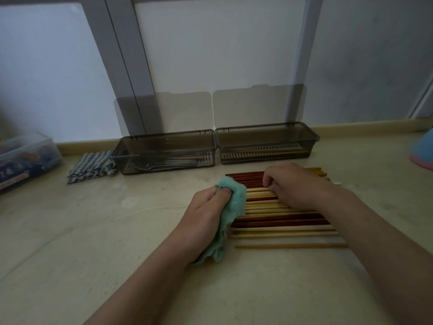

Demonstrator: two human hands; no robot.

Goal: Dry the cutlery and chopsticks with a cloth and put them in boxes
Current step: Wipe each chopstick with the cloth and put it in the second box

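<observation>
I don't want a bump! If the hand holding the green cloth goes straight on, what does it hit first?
The chopsticks: the left hand with its teal cloth points up-right, already at their ends. Touching or not, I cannot tell.

Item: pale beige, marbled stone surface (pixel 93 242), matt. Item: low beige sill (pixel 82 146) ran along its far edge. Item: frosted white glass panels (pixel 210 55) stood behind, in grey metal frames (pixel 131 66). Item: clear plastic lidded tub (pixel 25 158) with colourful contents, far left. Item: folded blue-and-white checked cloth (pixel 91 167) lay near the sill. Item: pink-and-blue object (pixel 425 151), cut off at right edge.
</observation>
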